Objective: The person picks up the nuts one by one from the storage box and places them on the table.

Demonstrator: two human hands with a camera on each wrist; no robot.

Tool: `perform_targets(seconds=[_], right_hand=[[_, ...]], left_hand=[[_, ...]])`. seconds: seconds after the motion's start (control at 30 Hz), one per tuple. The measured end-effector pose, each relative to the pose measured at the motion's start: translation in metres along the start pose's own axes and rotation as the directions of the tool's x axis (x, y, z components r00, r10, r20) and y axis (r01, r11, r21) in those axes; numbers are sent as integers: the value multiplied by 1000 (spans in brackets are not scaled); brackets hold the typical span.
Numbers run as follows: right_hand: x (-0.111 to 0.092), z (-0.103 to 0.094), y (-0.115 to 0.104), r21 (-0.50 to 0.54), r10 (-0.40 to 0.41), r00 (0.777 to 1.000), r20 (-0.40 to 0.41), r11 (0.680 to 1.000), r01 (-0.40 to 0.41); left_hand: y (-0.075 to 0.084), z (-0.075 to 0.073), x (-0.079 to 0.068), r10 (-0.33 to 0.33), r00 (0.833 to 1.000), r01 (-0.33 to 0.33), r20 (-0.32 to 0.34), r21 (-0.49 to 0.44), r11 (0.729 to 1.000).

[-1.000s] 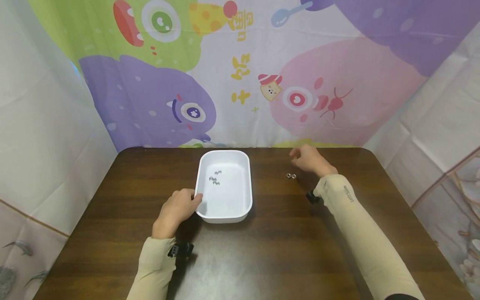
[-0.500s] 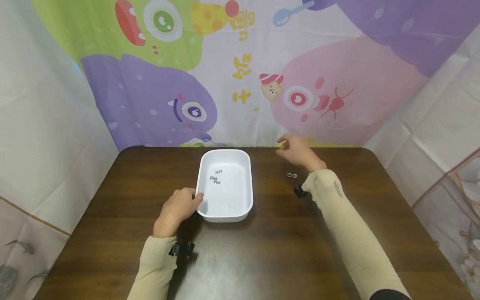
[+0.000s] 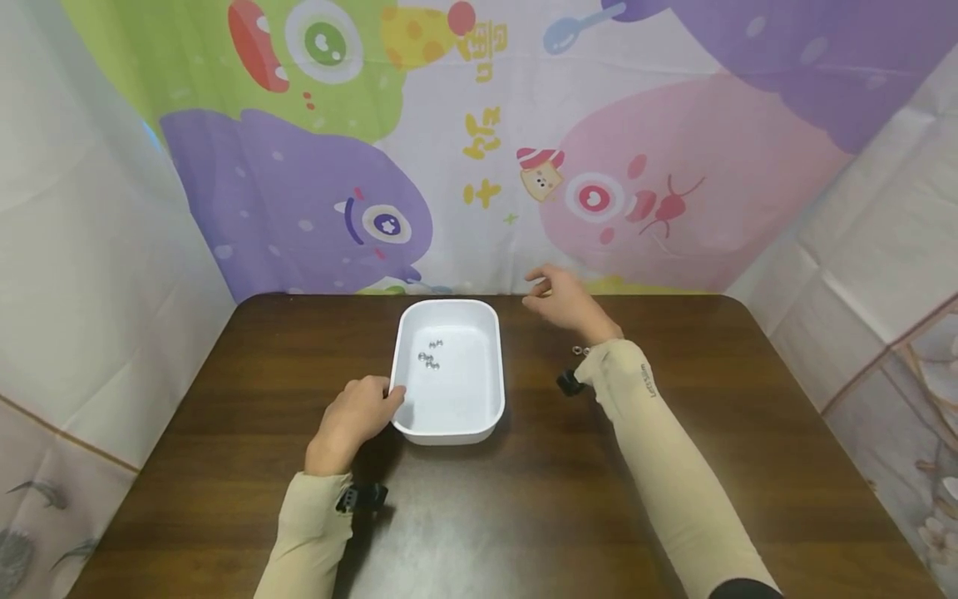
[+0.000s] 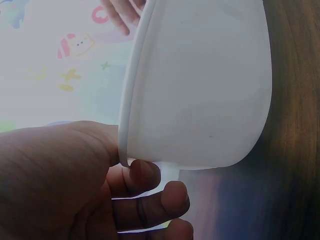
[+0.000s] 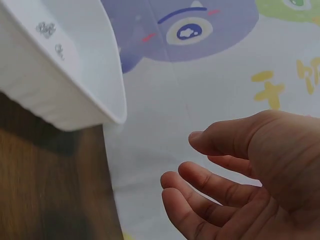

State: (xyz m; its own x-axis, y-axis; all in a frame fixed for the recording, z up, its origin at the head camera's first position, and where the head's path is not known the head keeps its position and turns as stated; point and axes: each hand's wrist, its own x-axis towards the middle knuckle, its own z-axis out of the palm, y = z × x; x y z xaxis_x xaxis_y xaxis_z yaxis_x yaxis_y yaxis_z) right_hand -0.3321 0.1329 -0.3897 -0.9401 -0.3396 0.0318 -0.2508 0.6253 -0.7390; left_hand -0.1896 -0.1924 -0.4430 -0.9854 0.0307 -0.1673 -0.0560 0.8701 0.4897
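Gripping the left side of a white tray (image 3: 458, 408) on the wooden desk (image 3: 479, 516), the left hand (image 3: 358, 413) shows in the head view with its thumb over the rim; small shiny metal pieces (image 3: 422, 357) lie inside, towards the tray's left. The right hand (image 3: 565, 299) hovers near the far right corner, and two ring-like pieces (image 3: 577, 350) rest on the desk beside its wrist, one partly hidden. From the left wrist, the thumb passes behind the rim while the fingers (image 4: 175, 197) curl on the outer side. From the right wrist, the right fingers (image 5: 215, 182) bend loosely, thumb apart, holding nothing, before a printed cloth (image 5: 160, 115).
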Motion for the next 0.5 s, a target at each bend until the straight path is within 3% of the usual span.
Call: perform_targets(seconds=[0.5], right_hand=[[11,26,-21,108,10,1000,22,994,-12]], left_hand=[[0,1,0,-8,1000,8,4,-1,1000]])
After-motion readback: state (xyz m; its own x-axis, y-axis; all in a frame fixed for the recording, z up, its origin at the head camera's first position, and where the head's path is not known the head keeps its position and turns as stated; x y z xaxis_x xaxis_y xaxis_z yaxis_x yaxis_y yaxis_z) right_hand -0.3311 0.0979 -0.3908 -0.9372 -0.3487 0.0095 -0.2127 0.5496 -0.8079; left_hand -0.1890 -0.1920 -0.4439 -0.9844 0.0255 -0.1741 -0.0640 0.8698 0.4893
